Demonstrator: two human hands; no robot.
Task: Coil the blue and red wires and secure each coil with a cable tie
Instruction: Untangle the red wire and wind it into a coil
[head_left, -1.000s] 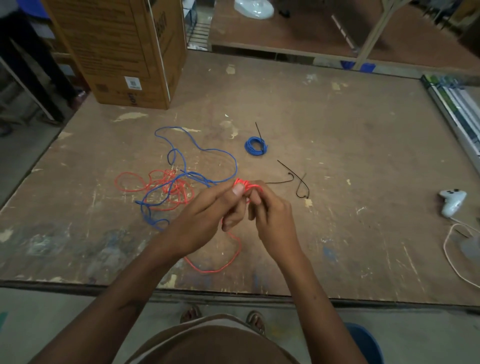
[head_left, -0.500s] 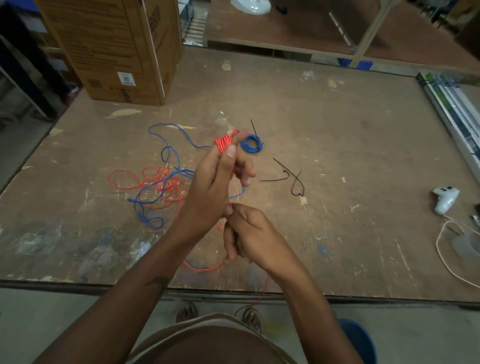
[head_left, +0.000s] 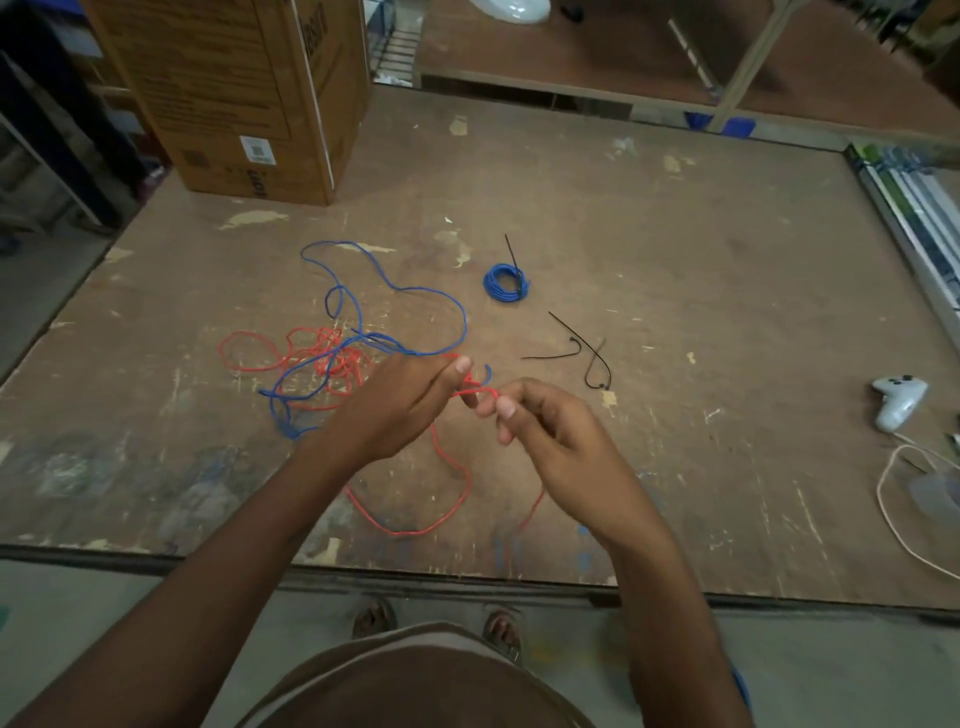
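Our left hand (head_left: 410, 400) and right hand (head_left: 550, 431) pinch the red wire (head_left: 447, 514), its slack looping toward the table (head_left: 675, 260) edge at 6 o'clock. At 10 o'clock, tangled blue wire (head_left: 395, 291); at 12, a tied coil (head_left: 506, 282); at 1, loose ties (head_left: 587, 353) amid bare board.

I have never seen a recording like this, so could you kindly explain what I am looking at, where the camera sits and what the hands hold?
There is no machine here: a person wears a camera on the head, looking down at their own hands over a worn table. The left hand and right hand both pinch a red wire, which trails toward the table edge. On the table lie a tangle of loose blue and red wire, a tied blue coil, spare cable ties, a cardboard box and a white controller.
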